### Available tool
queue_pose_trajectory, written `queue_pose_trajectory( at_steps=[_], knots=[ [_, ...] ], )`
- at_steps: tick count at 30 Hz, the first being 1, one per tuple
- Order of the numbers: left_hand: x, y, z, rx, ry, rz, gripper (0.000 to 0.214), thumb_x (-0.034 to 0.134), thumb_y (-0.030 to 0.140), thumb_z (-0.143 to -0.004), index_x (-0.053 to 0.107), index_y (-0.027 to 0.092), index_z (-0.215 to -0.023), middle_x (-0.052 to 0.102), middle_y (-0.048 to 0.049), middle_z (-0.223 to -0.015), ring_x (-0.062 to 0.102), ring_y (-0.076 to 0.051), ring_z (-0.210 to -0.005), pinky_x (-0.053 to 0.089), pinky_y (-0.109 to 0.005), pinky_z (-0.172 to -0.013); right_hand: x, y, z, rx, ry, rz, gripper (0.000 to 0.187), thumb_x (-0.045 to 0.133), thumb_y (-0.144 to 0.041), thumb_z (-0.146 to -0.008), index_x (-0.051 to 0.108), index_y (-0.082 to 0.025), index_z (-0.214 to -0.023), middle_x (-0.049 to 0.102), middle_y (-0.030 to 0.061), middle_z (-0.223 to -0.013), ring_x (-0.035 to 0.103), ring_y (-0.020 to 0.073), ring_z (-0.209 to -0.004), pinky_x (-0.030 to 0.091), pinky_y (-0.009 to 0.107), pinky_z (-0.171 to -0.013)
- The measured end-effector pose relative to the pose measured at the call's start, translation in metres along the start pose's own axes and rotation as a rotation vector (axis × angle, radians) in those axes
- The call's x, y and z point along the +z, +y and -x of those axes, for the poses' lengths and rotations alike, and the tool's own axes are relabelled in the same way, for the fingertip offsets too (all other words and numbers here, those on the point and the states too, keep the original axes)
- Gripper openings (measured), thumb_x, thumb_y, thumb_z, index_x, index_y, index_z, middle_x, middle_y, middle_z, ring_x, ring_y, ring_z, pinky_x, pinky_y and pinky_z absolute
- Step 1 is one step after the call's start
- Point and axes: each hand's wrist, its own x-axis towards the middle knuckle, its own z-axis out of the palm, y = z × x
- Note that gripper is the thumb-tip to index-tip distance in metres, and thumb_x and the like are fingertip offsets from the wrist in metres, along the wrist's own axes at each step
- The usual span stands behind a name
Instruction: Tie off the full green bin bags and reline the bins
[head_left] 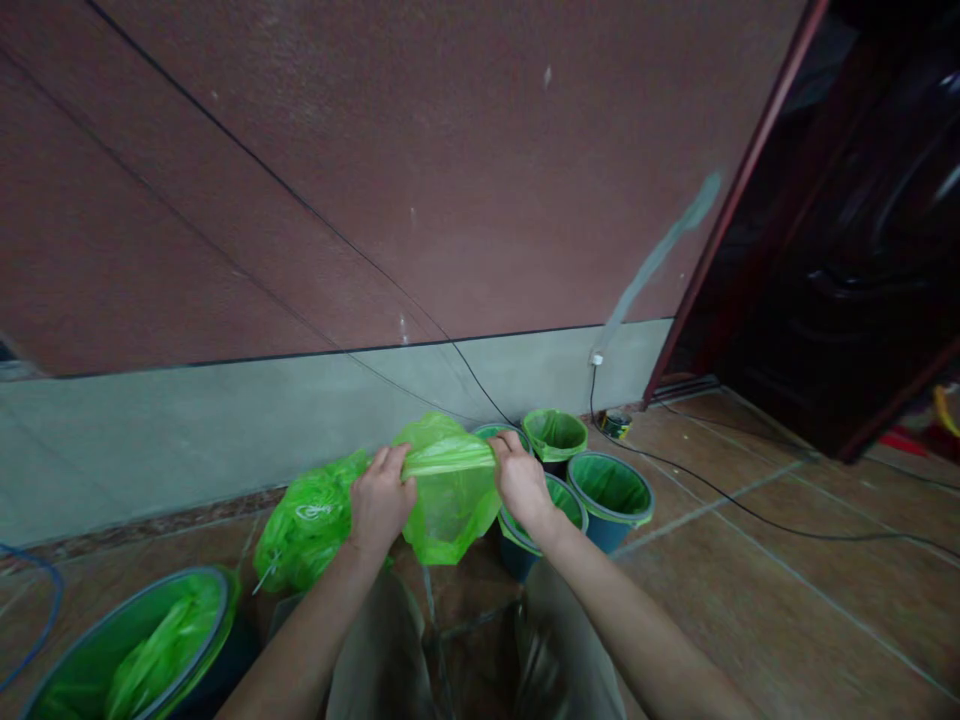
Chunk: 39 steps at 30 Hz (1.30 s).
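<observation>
1. Reddish-brown wall [375,180] fills most of the view, with a grey band along its foot and a brown tiled floor [787,580] below it. A dark door [847,250] stands at the right.
2. The person's left hand [381,500] is closed in a grip on one end of a green bag [450,490], fingers curled over its gathered top edge.
3. The right hand [521,485] is closed the same way on the other end, so the top edge runs taut between the two hands.
4. The bag hangs loose below that edge, in the air above the floor and in front of the person's knees.
5. Just left of the left hand, a heap of crumpled green bags [307,530] lies on the floor against the grey band.
6. Behind and under the right hand stands a cluster of small blue-grey bins [611,535], each lined in green. I count four, though the hand and bag hide part of them.
7. A larger bin [225,655], also lined in green, sits at the lower left, well apart from the cluster.
8. A black cable [750,510] runs from a white socket [596,357] on the grey band across the tiles to the right.
</observation>
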Motion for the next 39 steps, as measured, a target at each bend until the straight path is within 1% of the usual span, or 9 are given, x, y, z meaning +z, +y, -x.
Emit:
queue_pose_trajectory(
  at_steps=[7, 13, 18, 20, 23, 26, 32, 35, 39],
  knots=[
    [0.015, -0.054, 0.003, -0.165, -0.071, -0.166, 0.039, 0.048, 0.016, -0.080, 0.064, 0.017, -0.115, 0.069, -0.0092, -0.110, 0.066, -0.021, -0.089, 0.047, -0.029, -0.076, -0.005, 0.025, 0.011, -0.047, 0.148, -0.229, 0.057, 0.033, 0.003, -0.075, 0.056, -0.012, -0.124, 0.060, 0.0130, -0.114, 0.063, 0.0186, -0.098, 0.049, 0.030, -0.092],
    [0.018, -0.078, -0.002, -0.349, -0.100, -0.272, 0.034, 0.043, 0.027, -0.085, 0.067, 0.016, -0.106, 0.070, -0.0120, -0.103, 0.067, -0.024, -0.081, 0.045, -0.030, -0.067, -0.024, 0.033, 0.023, -0.031, 0.227, -0.301, 0.063, 0.037, 0.001, -0.063, 0.057, -0.011, -0.122, 0.061, 0.0139, -0.117, 0.060, 0.0222, -0.107, 0.046, 0.037, -0.101],
    [0.011, -0.096, -0.004, -0.561, -0.067, -0.237, 0.040, 0.039, 0.035, -0.085, 0.071, 0.013, -0.095, 0.070, -0.0177, -0.099, 0.067, -0.030, -0.081, 0.047, -0.036, -0.068, -0.032, 0.058, 0.030, 0.037, 0.249, -0.285, 0.060, 0.038, -0.003, -0.064, 0.060, -0.010, -0.119, 0.063, 0.0152, -0.115, 0.060, 0.0254, -0.110, 0.045, 0.041, -0.102],
    [0.009, -0.100, -0.004, -0.643, -0.006, -0.075, 0.035, 0.044, 0.035, -0.080, 0.070, 0.013, -0.085, 0.069, -0.0177, -0.091, 0.066, -0.033, -0.086, 0.048, -0.039, -0.072, -0.026, 0.069, 0.034, 0.095, 0.230, -0.287, 0.056, 0.039, -0.004, -0.067, 0.062, -0.009, -0.118, 0.065, 0.0161, -0.113, 0.060, 0.0266, -0.108, 0.046, 0.042, -0.101],
    [0.011, -0.101, -0.003, -0.823, 0.128, 0.392, 0.017, 0.052, 0.030, -0.070, 0.061, 0.017, -0.063, 0.065, -0.0108, -0.068, 0.064, -0.032, -0.090, 0.049, -0.038, -0.077, -0.010, 0.084, 0.041, 0.188, 0.203, -0.316, 0.053, 0.040, -0.006, -0.070, 0.064, -0.010, -0.117, 0.066, 0.0159, -0.112, 0.062, 0.0276, -0.107, 0.046, 0.043, -0.101],
    [0.019, -0.096, -0.003, -0.941, 0.209, 0.696, 0.011, 0.051, 0.029, -0.068, 0.053, 0.021, -0.060, 0.058, -0.0030, -0.055, 0.064, -0.024, -0.077, 0.052, -0.033, -0.073, 0.008, 0.095, 0.048, 0.260, 0.179, -0.311, 0.055, 0.043, -0.005, -0.070, 0.062, -0.012, -0.121, 0.065, 0.0143, -0.115, 0.062, 0.0271, -0.107, 0.046, 0.040, -0.099],
    [0.031, -0.081, -0.006, -0.980, 0.314, 1.079, 0.014, 0.051, 0.035, -0.064, 0.046, 0.022, -0.063, 0.055, 0.0032, -0.058, 0.059, -0.013, -0.059, 0.052, -0.024, -0.063, 0.036, 0.101, 0.069, 0.236, 0.027, -0.057, 0.063, 0.041, -0.004, -0.076, 0.053, -0.019, -0.136, 0.056, 0.0113, -0.132, 0.066, 0.0186, -0.096, 0.051, 0.027, -0.082],
    [0.027, -0.072, -0.005, -0.961, 0.325, 1.213, 0.018, 0.058, 0.035, -0.057, 0.047, 0.021, -0.060, 0.052, 0.0046, -0.055, 0.055, -0.010, -0.052, 0.047, -0.021, -0.054, 0.052, 0.104, 0.075, 0.180, -0.027, -0.028, 0.052, 0.038, -0.007, -0.081, 0.061, -0.018, -0.126, 0.055, 0.0127, -0.135, 0.067, 0.0184, -0.098, 0.051, 0.026, -0.079],
    [0.021, -0.070, 0.002, -0.925, 0.290, 1.345, 0.025, 0.070, 0.027, -0.049, 0.056, 0.018, -0.067, 0.057, 0.0048, -0.059, 0.056, -0.010, -0.055, 0.045, -0.019, -0.055, 0.070, 0.115, 0.073, 0.144, 0.020, -0.068, 0.040, 0.038, -0.013, -0.084, 0.071, -0.016, -0.105, 0.066, 0.0127, -0.117, 0.069, 0.0215, -0.097, 0.053, 0.030, -0.082]
  ],
)
